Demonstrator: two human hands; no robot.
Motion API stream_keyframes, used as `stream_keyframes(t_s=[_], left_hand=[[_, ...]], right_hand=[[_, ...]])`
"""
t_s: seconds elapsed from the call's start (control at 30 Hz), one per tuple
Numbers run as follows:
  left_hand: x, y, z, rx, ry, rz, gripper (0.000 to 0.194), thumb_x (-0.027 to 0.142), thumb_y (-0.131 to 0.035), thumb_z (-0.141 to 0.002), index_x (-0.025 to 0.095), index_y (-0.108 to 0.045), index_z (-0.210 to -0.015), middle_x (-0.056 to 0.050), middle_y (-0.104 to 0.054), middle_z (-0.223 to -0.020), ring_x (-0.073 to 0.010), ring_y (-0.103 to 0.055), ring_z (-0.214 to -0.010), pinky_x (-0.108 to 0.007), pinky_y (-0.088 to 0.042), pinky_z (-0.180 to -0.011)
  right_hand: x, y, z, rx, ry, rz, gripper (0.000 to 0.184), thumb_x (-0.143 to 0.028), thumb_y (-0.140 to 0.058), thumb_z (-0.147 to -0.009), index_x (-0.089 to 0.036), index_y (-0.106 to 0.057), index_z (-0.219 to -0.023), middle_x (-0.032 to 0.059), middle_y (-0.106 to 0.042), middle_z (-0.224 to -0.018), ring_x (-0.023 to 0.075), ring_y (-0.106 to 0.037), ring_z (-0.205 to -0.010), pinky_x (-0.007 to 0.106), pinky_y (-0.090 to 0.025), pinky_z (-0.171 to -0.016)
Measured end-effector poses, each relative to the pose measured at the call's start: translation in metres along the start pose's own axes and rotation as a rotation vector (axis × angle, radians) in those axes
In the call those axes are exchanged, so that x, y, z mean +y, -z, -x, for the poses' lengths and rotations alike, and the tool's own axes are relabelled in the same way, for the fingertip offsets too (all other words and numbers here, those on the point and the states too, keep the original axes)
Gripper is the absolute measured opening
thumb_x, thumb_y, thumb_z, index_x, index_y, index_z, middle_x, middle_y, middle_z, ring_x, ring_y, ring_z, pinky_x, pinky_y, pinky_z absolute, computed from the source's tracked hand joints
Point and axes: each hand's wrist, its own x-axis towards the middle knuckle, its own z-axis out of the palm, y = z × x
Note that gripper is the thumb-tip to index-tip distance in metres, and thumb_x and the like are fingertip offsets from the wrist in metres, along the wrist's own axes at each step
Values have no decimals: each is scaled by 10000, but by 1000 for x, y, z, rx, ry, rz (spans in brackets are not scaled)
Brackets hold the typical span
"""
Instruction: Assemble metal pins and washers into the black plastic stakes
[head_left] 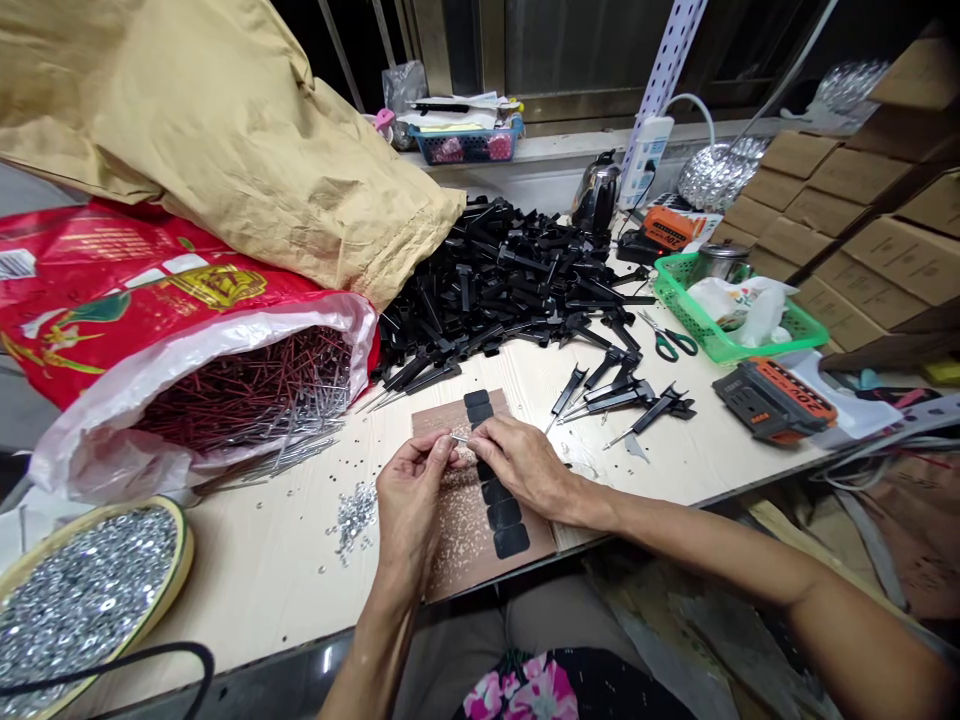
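My left hand (411, 492) and my right hand (517, 458) meet over a brown board (465, 545) with black pads at the table's front. Their fingertips pinch a thin metal pin (459, 439) between them, each hand at one end. A small heap of shiny washers (355, 512) lies just left of my left hand. Several finished black-handled pieces (626, 395) lie to the right of my right hand.
A large pile of black plastic parts (510, 275) fills the table's middle back. A red bag (187, 330) spills metal pins at left, under a tan sack (225, 120). A round tray of washers (82, 595) sits front left. Green basket (694, 320), scissors (670, 338), orange battery (776, 398) at right.
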Motion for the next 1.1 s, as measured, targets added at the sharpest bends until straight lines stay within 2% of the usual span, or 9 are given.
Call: stream_keyframes(t_s=[0.13,0.27,0.4,0.57,0.73,0.8,0.93,1.1], left_hand=[[4,-1,0,-12,28,33,296,319,-779,-663,135,-671,-868,7,-656,-671,-89,-601,-610,-214,-494,-681],[9,-2,-3,-26,137,126,334,317,-831,-584,120,-664,-796,13,-633,-616,-71,-580,-554,-180,-484,-614],[10,-1,-4,-68,238,157,411,293,-862,-531,109,-682,-851,6,-640,-629,-63,-569,-540,-170,-488,-594],[2,-1,-1,-41,107,89,330,317,-805,-634,109,-683,-858,15,-629,-614,-61,-566,-550,-166,-477,-615],[-3,-3,3,21,-21,33,279,313,-754,-705,137,-664,-902,19,-635,-669,-80,-588,-603,-197,-492,-650],[-2,-4,3,43,-51,10,272,307,-751,-713,148,-659,-913,21,-641,-688,-79,-596,-616,-193,-495,-659],[0,-7,1,18,34,145,295,303,-802,-644,124,-675,-842,25,-624,-626,-59,-572,-559,-159,-487,-613],[6,-4,-5,-55,219,262,371,292,-869,-526,89,-689,-780,-4,-642,-644,-55,-561,-524,-154,-499,-563]], right_hand=[[-2,-1,0,4,11,61,196,-282,-420,-978,-176,-547,-873,27,-572,-839,126,-539,-733,234,-418,-662],[-1,-2,1,14,33,120,169,-281,-441,-968,-178,-563,-913,34,-589,-876,135,-566,-773,234,-433,-679],[0,-2,3,19,45,182,173,-277,-443,-965,-175,-578,-927,43,-600,-896,142,-579,-790,241,-446,-695],[-3,-1,4,25,14,116,173,-267,-438,-965,-174,-574,-912,39,-596,-884,135,-563,-775,236,-425,-690],[-4,-1,-2,-81,-110,-286,291,-326,-412,-973,-161,-538,-768,-25,-544,-664,89,-500,-596,194,-369,-556],[-3,-2,-4,-85,-130,-342,276,-322,-438,-961,-156,-548,-770,-30,-555,-659,84,-502,-592,189,-364,-555],[-3,-3,-5,24,-48,-122,188,-262,-481,-942,-157,-570,-814,3,-600,-783,107,-541,-710,210,-382,-643],[-7,0,-2,9,26,218,212,-290,-430,-971,-170,-589,-899,27,-603,-860,119,-549,-724,222,-350,-593]])
